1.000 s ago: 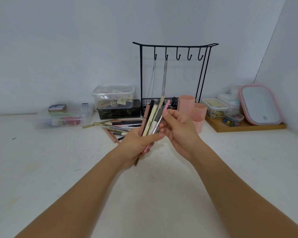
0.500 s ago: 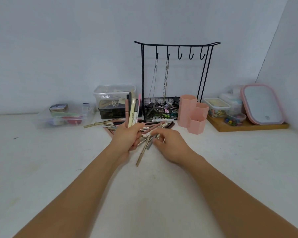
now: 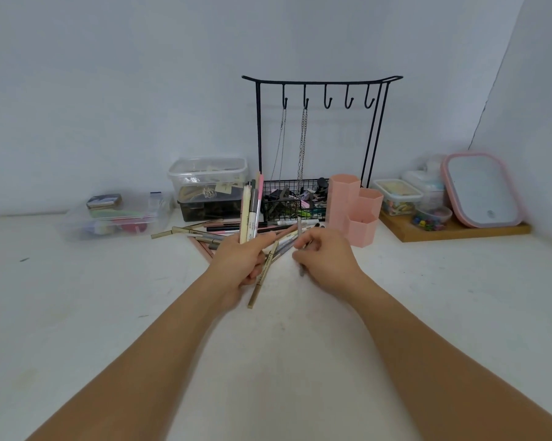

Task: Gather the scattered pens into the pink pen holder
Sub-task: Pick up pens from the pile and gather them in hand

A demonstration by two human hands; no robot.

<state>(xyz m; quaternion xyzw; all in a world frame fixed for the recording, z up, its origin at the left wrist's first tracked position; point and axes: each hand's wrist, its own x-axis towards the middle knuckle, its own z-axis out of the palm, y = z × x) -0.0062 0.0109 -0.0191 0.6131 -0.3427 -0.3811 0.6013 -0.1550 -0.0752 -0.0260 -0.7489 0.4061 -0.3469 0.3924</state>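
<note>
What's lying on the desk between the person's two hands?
In the head view, several loose pens fan across the table between the left hand and right hand.

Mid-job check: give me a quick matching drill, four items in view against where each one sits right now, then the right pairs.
Things
1. upright bundle of pens
2. pink hexagonal pen holder
3. two thin metal chains
4. pink-rimmed rectangular mirror

Places
A. leaning on the wooden tray at far right
B. hanging from hooks of the black wire stand
C. gripped in the left hand
D. standing on the white table, beyond the right hand, with no pens sticking up

Pairs: 1-C, 2-D, 3-B, 4-A
</note>
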